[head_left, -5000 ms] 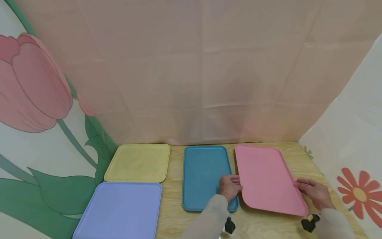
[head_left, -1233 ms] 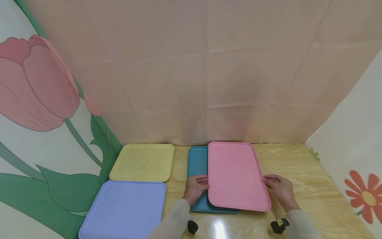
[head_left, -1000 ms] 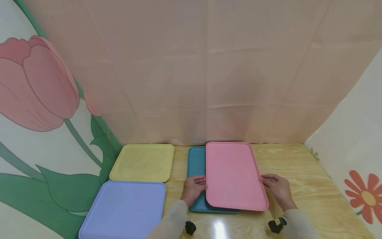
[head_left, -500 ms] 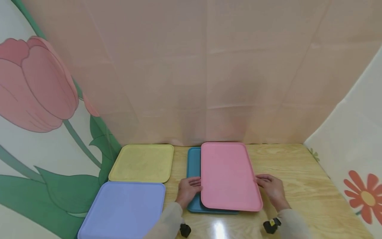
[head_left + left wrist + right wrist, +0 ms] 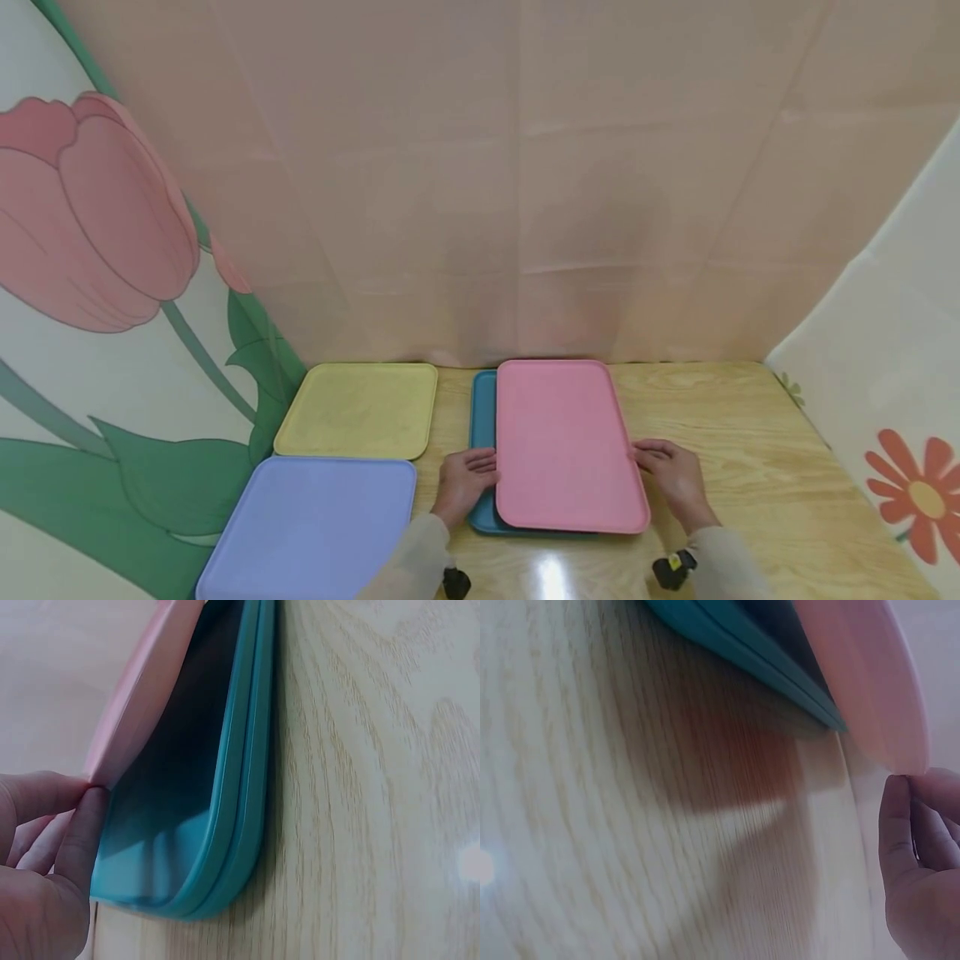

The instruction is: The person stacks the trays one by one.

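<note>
A pink tray point(image 5: 566, 446) is held above a blue tray point(image 5: 483, 417), covering most of it and sitting a little to its right. My left hand point(image 5: 463, 483) pinches the pink tray's left rim between thumb and fingers. On the opposite rim, the fingertips of my right hand point(image 5: 675, 475) pinch the same tray. In the left wrist view, the blue tray point(image 5: 232, 825) shows two stacked rims, with the pink tray point(image 5: 139, 697) raised over it. From the right wrist, the pink tray point(image 5: 870, 682) hangs clear of the wooden table and its shadow falls below.
A yellow tray point(image 5: 358, 410) lies at the back left of the wooden table point(image 5: 750, 467). In front of it lies a lavender tray point(image 5: 311, 529). A beige curtain point(image 5: 480, 183) hangs along the back edge, with flower-printed panels on both sides.
Both hands have carried the pink tray leftward, from the right of the blue tray to over it. In the last second it slid slightly further left. The other trays stay put.
</note>
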The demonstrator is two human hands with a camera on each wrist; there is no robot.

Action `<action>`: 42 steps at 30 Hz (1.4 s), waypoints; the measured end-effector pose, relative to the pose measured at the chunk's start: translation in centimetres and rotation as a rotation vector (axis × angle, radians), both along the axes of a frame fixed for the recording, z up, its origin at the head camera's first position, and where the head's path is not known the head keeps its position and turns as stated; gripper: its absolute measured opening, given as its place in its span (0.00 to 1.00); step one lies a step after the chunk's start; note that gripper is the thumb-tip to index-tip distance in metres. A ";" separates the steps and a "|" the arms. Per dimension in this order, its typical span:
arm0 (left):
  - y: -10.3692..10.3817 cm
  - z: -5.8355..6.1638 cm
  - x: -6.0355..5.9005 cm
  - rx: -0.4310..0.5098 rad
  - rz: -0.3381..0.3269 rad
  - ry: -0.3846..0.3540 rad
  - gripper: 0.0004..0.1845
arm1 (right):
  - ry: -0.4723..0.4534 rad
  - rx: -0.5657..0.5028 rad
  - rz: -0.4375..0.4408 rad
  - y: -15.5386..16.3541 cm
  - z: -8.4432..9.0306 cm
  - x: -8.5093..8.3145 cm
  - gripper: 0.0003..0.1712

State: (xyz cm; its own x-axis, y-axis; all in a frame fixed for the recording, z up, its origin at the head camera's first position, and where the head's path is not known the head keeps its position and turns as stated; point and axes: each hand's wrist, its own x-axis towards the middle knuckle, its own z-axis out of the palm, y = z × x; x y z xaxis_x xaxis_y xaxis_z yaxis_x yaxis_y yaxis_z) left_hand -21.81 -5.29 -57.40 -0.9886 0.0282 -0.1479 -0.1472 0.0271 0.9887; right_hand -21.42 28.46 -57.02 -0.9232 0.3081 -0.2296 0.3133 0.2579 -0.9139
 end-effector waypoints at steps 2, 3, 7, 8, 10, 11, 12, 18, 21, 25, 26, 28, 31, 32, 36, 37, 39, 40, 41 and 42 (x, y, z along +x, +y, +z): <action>-0.2 0.0 0.1 0.006 -0.001 -0.011 0.19 | -0.001 0.005 -0.004 -0.3 0.0 0.0 0.19; -0.3 0.0 0.1 0.005 0.001 -0.014 0.19 | 0.004 0.003 -0.005 -0.4 0.0 0.0 0.19; -0.6 0.0 0.1 0.003 0.007 -0.019 0.19 | 0.015 0.007 0.000 -0.8 0.0 -0.2 0.18; -0.7 0.0 0.2 0.007 0.008 -0.019 0.20 | 0.014 0.008 0.000 -0.8 0.0 -0.3 0.18; -0.9 0.0 0.2 0.019 0.005 -0.011 0.20 | 0.015 0.007 0.001 -1.1 0.0 -0.3 0.18; -1.0 0.0 0.3 0.024 0.004 -0.008 0.20 | 0.012 0.007 -0.001 -1.2 -0.1 -0.3 0.17; -1.2 0.0 0.3 0.028 0.003 -0.002 0.20 | 0.009 0.008 -0.004 -1.3 -0.1 -0.4 0.17; -1.8 0.2 0.5 0.005 0.022 -0.011 0.20 | 0.037 -0.001 0.008 -2.1 -0.1 -0.5 0.16; -2.1 0.2 0.5 -0.012 0.020 -0.006 0.20 | 0.053 -0.009 0.007 -2.4 -0.3 -0.5 0.16; -2.4 0.3 0.5 -0.014 0.016 0.003 0.20 | 0.057 -0.016 -0.005 -2.8 -0.4 -0.5 0.15; -2.5 0.4 0.5 -0.012 0.016 0.006 0.20 | 0.057 -0.018 -0.004 -2.9 -0.4 -0.6 0.15; -2.6 0.4 0.5 -0.009 0.021 0.005 0.20 | 0.057 -0.023 -0.003 -3.1 -0.4 -0.6 0.15; -2.7 0.3 0.6 -0.009 0.020 0.012 0.20 | 0.057 -0.029 -0.001 -3.3 -0.3 -0.7 0.15; -2.8 0.3 0.6 -0.006 0.022 0.011 0.20 | 0.055 -0.033 -0.002 -3.3 -0.3 -0.7 0.15; -3.0 0.0 0.5 0.011 0.017 0.007 0.21 | 0.061 -0.042 0.000 -3.5 -0.4 -0.8 0.15; -3.0 0.0 0.5 0.008 0.015 0.007 0.21 | 0.063 -0.044 0.002 -3.5 -0.5 -0.8 0.16; -3.2 -0.2 0.5 -0.002 0.016 -0.006 0.21 | 0.067 -0.054 0.002 -3.7 -0.6 -0.8 0.15; -3.3 -0.2 0.4 -0.008 0.017 -0.011 0.21 | 0.070 -0.061 0.005 -3.7 -0.6 -0.8 0.15; -3.4 -0.3 0.4 -0.015 0.020 -0.015 0.21 | 0.074 -0.067 0.009 -3.8 -0.7 -0.8 0.16; -3.4 -0.4 0.4 -0.013 0.024 -0.022 0.21 | 0.076 -0.071 0.012 -3.9 -0.7 -0.8 0.16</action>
State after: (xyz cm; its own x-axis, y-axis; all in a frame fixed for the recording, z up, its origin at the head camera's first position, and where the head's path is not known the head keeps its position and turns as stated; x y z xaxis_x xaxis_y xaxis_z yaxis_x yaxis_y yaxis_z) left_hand -21.42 -8.73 -57.81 -0.9854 0.0029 -0.1701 -0.1699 0.0361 0.9848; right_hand -22.24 24.59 -57.75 -0.9424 0.2821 -0.1798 0.2399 0.1953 -0.9510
